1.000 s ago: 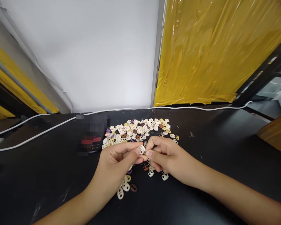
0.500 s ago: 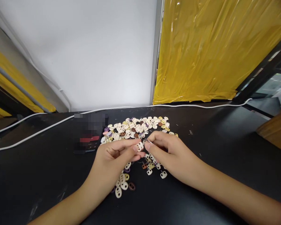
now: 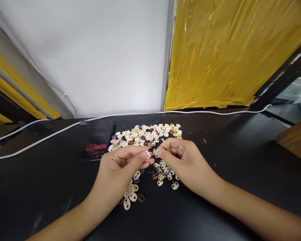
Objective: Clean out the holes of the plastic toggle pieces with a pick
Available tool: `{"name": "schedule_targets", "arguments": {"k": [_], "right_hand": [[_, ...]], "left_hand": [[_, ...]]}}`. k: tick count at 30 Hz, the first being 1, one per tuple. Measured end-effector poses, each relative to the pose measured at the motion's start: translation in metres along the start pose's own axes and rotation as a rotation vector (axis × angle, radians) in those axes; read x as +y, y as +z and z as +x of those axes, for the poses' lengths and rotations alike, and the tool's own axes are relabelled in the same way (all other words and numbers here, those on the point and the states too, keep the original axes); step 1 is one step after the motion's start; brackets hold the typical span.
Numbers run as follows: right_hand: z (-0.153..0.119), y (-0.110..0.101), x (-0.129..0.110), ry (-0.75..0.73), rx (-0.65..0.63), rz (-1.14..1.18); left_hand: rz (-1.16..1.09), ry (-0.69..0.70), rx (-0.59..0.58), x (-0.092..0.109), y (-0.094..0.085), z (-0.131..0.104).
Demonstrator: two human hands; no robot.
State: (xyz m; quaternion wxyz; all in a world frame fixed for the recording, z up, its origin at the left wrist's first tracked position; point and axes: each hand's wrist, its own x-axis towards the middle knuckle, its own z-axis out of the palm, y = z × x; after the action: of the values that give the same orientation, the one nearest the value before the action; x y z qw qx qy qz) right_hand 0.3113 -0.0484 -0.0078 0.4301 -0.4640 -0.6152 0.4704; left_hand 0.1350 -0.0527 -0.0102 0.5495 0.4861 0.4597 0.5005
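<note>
My left hand [image 3: 125,167] pinches a small cream oval piece with two holes [image 3: 147,154] between thumb and index finger. Close to its right, my right hand [image 3: 182,159] has thumb and index finger closed on a small pale two-hole piece [image 3: 155,151]. A thin tool with a flat metal shaft [image 3: 166,144], like a small screwdriver, also lies in that hand, a bit of red showing under the fingers. The two held pieces are slightly apart. Below my right hand rest several small two-hole pieces with stems [image 3: 160,182]. Loose oval pieces [image 3: 126,203] lie below my left hand.
Behind my hands spreads a pile of cream, yellow, brown and purple oval pieces [image 3: 140,134]. Left of it lies a dark flat object with a red patch [image 3: 96,147], partly blurred. A white cable [image 3: 65,129] crosses the black table [image 3: 215,207]. At the right is a brown box [image 3: 296,140].
The piece in my left hand has turned, and its two holes now face differently. In my right hand the tool's metal shaft has come into clear view, pointing up and left.
</note>
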Motion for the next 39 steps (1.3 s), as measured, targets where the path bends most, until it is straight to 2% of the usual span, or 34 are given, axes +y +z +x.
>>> {"name": "schedule_targets", "arguments": {"k": [3, 5, 8, 11, 14, 19, 22, 25, 27, 30, 33, 36, 39], "right_hand": [[0.005, -0.006, -0.002, 0.034, -0.035, 0.019], [0.009, -0.012, -0.003, 0.101, -0.07, -0.027], [0.016, -0.023, -0.001, 0.221, -0.148, -0.132], [0.02, -0.034, 0.0, 0.27, -0.24, -0.23], [0.02, -0.04, -0.002, 0.305, -0.293, -0.359], [0.021, -0.047, -0.002, 0.31, -0.331, -0.441], [0.033, -0.062, 0.005, 0.164, -0.252, -0.426], [0.05, -0.082, 0.015, 0.028, 0.045, -0.58], [0.057, -0.091, 0.022, -0.012, 0.124, -0.637], [0.059, -0.089, 0.027, -0.079, 0.122, -0.682], [0.055, -0.073, 0.025, -0.123, 0.095, -0.742], [0.054, -0.057, 0.021, -0.123, 0.103, -0.819], [0.058, -0.051, 0.02, -0.095, 0.116, -0.861]], "left_hand": [[0.046, 0.021, -0.012, 0.003, -0.007, 0.005], [0.14, 0.044, -0.062, 0.006, -0.015, 0.01], [0.394, 0.091, -0.196, 0.013, -0.027, 0.018], [0.744, 0.135, -0.341, 0.019, -0.034, 0.02], [0.955, 0.145, -0.444, 0.022, -0.035, 0.017], [1.028, 0.22, -0.502, 0.022, -0.031, 0.012], [1.045, 0.271, -0.519, 0.022, -0.032, 0.011], [1.041, 0.342, -0.548, 0.022, -0.032, 0.01], [1.037, 0.388, -0.588, 0.021, -0.031, 0.008], [1.029, 0.438, -0.619, 0.018, -0.027, 0.003], [1.011, 0.454, -0.626, 0.014, -0.024, -0.001], [1.009, 0.449, -0.623, 0.011, -0.022, -0.002], [1.015, 0.438, -0.568, 0.01, -0.023, 0.0]]}}
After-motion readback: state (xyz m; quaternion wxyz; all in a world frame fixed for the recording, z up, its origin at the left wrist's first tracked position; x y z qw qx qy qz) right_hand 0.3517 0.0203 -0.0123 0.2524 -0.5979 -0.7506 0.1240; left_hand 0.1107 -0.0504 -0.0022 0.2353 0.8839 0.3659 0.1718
